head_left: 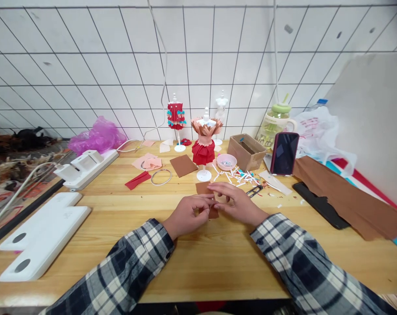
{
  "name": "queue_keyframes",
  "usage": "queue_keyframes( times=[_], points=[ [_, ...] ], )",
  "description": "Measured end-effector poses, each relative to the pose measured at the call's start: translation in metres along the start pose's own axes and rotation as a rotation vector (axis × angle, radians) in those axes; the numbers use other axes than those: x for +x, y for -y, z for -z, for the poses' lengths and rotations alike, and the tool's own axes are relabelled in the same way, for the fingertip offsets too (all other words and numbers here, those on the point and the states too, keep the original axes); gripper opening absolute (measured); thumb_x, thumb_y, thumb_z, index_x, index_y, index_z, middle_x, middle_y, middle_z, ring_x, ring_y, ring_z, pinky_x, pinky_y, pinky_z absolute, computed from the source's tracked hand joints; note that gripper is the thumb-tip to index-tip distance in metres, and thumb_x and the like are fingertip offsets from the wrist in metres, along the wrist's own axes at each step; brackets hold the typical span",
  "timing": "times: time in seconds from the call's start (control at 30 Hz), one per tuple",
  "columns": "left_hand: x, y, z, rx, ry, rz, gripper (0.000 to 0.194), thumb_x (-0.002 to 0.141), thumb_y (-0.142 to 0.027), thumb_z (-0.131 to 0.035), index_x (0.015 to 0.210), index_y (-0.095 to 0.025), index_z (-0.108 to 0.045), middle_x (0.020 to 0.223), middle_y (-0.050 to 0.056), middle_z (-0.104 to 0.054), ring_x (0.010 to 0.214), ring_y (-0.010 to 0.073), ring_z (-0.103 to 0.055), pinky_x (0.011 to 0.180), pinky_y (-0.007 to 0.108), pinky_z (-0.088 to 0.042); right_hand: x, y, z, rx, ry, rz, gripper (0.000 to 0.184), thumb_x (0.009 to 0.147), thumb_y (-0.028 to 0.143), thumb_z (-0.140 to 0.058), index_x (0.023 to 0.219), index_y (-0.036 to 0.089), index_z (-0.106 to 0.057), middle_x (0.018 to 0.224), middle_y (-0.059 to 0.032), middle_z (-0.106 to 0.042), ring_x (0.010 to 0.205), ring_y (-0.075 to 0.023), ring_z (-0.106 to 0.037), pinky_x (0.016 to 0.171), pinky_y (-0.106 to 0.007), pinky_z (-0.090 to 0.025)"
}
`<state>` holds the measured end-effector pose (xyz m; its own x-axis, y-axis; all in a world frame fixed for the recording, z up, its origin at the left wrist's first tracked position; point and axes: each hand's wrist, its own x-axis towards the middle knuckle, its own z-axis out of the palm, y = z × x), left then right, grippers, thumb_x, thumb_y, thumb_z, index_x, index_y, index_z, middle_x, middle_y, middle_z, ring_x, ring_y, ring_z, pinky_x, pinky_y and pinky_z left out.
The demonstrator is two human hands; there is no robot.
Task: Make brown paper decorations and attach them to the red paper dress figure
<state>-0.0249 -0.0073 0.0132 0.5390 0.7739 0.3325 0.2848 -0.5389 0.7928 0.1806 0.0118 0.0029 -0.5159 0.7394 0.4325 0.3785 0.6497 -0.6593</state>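
Note:
A small piece of brown paper (203,188) is between my hands, low over the wooden table. My left hand (189,214) pinches it from the left, thumb and index finger together. From the right, my right hand (238,203) closes on the same piece with bent fingers, and the fingertips of both hands meet. Just beyond stands a mini dress form (203,151) in a red skirt and a pink and brown ruffled top. To its left lie a flat brown square (183,166), a metal ring (161,177) and a folded red piece (137,180).
Thread snips (254,191), white paper strips (241,177), a pink bowl (226,162) and a cardboard box (247,152) stand right of the dress form. Farther right are a phone (284,154) and brown sheet (349,197). A power strip (90,168) lies left.

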Motion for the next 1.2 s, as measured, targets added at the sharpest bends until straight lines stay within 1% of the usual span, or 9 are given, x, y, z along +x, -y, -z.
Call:
queue_keyframes(
  times=[0.07, 0.2, 0.33, 0.47, 0.6, 0.73, 0.9, 1.1, 1.2],
  points=[
    [0.0, 0.0, 0.0, 0.026, 0.029, -0.016, 0.019, 0.072, -0.011, -0.05, 0.06, -0.021, -0.061, 0.086, 0.003, -0.075, 0.106, 0.0221, -0.063, 0.098, 0.036, -0.045, 0.0, 0.002, -0.001, 0.032, 0.026, -0.007, 0.055, 0.079, 0.021, -0.066, 0.132, 0.031, -0.052, 0.131, -0.0067, -0.057, 0.113, -0.0214, -0.057, 0.096, -0.042, -0.047],
    [0.0, 0.001, 0.001, 0.077, 0.036, -0.038, 0.018, 0.073, -0.011, -0.051, 0.062, -0.021, -0.061, 0.084, 0.004, -0.073, 0.1, 0.0211, -0.065, 0.092, 0.033, -0.048, -0.001, 0.004, -0.004, 0.043, 0.005, -0.035, 0.027, 0.081, 0.023, -0.064, 0.107, 0.029, -0.069, 0.112, -0.0049, -0.068, 0.105, -0.0205, -0.062, 0.093, -0.04, -0.047],
    [0.0, 0.0, 0.001, 0.067, 0.097, -0.102, 0.02, 0.076, -0.01, -0.049, 0.062, -0.02, -0.06, 0.088, 0.005, -0.073, 0.095, 0.0185, -0.066, 0.091, 0.031, -0.049, -0.002, 0.002, -0.002, 0.14, 0.001, -0.14, 0.01, 0.079, 0.029, -0.066, 0.085, 0.023, -0.071, 0.102, -0.0058, -0.071, 0.089, -0.0193, -0.065, 0.079, -0.035, -0.051],
    [0.0, -0.002, 0.001, 0.024, 0.174, -0.103, 0.018, 0.078, -0.013, -0.049, 0.071, -0.02, -0.065, 0.095, 0.006, -0.074, 0.098, 0.0186, -0.066, 0.09, 0.03, -0.05, -0.005, -0.004, 0.005, 0.352, 0.085, -0.248, 0.019, 0.081, 0.036, -0.063, 0.075, 0.018, -0.066, 0.093, -0.0067, -0.07, 0.082, -0.018, -0.065, 0.071, -0.031, -0.05],
    [0.0, -0.003, 0.003, -0.053, 0.116, -0.052, 0.018, 0.079, -0.015, -0.051, 0.064, -0.019, -0.06, 0.101, 0.009, -0.073, 0.106, 0.021, -0.064, 0.094, 0.032, -0.048, -0.008, -0.005, 0.011, 0.334, -0.001, -0.253, 0.02, 0.083, 0.037, -0.06, 0.088, 0.018, -0.066, 0.096, -0.0068, -0.068, 0.083, -0.0178, -0.063, 0.07, -0.029, -0.049],
    [0.0, -0.002, 0.004, -0.125, 0.095, -0.003, 0.018, 0.08, -0.017, -0.052, 0.063, -0.019, -0.058, 0.097, 0.008, -0.074, 0.108, 0.0228, -0.063, 0.095, 0.034, -0.047, -0.007, 0.006, 0.01, 0.195, -0.005, -0.157, 0.029, 0.083, 0.035, -0.061, 0.108, 0.022, -0.065, 0.108, -0.0076, -0.065, 0.078, -0.0159, -0.061, 0.062, -0.027, -0.048],
    [0.0, 0.001, 0.003, -0.188, 0.157, 0.006, 0.022, 0.083, -0.021, -0.051, 0.062, -0.017, -0.057, 0.087, 0.007, -0.07, 0.09, 0.0198, -0.064, 0.086, 0.032, -0.048, -0.003, 0.011, 0.002, 0.015, -0.032, 0.049, 0.013, 0.081, 0.029, -0.065, 0.092, 0.024, -0.068, 0.111, -0.0074, -0.065, 0.1, -0.0206, -0.059, 0.081, -0.035, -0.048],
    [0.002, 0.002, 0.002, -0.242, 0.154, 0.025, 0.027, 0.085, -0.024, -0.049, 0.061, -0.015, -0.057, 0.086, 0.007, -0.069, 0.089, 0.0196, -0.062, 0.084, 0.031, -0.047, -0.002, 0.008, 0.0, -0.095, -0.037, 0.158, 0.006, 0.087, 0.025, -0.058, 0.087, 0.022, -0.063, 0.106, -0.006, -0.068, 0.098, -0.0184, -0.06, 0.088, -0.036, -0.044],
    [0.003, 0.005, 0.004, -0.089, 0.074, 0.029, 0.023, 0.085, -0.021, -0.046, 0.068, -0.016, -0.062, 0.093, 0.007, -0.071, 0.09, 0.0193, -0.064, 0.08, 0.03, -0.049, -0.002, 0.01, 0.004, -0.146, -0.001, 0.136, 0.011, 0.091, 0.021, -0.05, 0.089, 0.02, -0.061, 0.106, -0.0077, -0.067, 0.098, -0.0191, -0.059, 0.087, -0.035, -0.043]
  ],
)
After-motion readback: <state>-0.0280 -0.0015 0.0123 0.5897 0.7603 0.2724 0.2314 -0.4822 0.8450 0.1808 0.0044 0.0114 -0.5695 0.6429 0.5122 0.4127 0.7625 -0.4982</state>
